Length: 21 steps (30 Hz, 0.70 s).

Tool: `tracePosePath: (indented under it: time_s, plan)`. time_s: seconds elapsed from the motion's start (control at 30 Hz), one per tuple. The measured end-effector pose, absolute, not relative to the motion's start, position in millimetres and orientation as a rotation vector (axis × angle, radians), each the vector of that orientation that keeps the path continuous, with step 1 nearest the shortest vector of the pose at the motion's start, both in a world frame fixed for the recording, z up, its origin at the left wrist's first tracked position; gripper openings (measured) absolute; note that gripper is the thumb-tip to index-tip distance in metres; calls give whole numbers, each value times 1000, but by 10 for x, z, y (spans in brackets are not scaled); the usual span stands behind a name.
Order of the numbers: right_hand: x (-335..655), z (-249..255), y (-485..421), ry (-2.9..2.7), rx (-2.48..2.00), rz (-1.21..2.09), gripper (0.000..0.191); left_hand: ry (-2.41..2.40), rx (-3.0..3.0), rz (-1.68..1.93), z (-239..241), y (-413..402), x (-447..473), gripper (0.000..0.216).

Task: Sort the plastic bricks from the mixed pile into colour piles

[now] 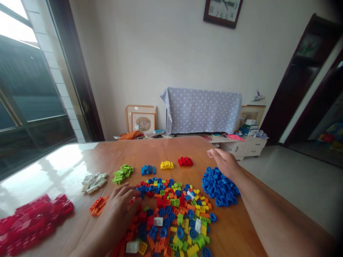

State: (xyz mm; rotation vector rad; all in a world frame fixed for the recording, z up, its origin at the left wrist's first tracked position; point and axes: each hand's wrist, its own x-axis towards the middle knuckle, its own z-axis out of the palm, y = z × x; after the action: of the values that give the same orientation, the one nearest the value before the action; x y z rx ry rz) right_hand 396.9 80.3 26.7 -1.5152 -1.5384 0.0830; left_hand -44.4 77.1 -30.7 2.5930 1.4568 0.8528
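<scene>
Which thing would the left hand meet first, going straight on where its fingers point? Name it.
The left hand would likely meet the mixed brick pile first, at the blue pieces on its far-left edge, though depth is unclear.

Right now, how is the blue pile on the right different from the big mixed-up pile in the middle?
The blue pile is all blue, while the mixed pile has red, orange, yellow, green, blue and white pieces. The blue pile covers less space; the mixed pile spreads wider. The blue pile is heaped close together, but the mixed pile is more scattered. Both lie on the brown table.
</scene>
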Motion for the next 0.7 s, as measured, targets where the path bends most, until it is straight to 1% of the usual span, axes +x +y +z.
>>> tracePosePath:
  time_s: [0.13,0.33,0.47,0.53,0.63,0.7]
  plan:
    - [3440,417,611,-1684,-1442,209,45,1399,2567,872,-234,701,-417,29]
    - [2684,557,218,-1894,-1378,483,40,1388,2516,856,-178,640,-386,27]
    - [2175,564,-20,-1962,-1392,515,39,1455,2472,862,-173,621,-392,25]
    - [1965,484,-97,-2058,-1391,487,47,1483,2458,872,-178,615,-393,25]
    - [1782,253,-128,-2244,-1408,430,75,1500,2429,873,-209,622,-386,30]
    - [1747,81,-95,-2304,-1460,418,86,1500,2398,853,-245,636,-376,35]
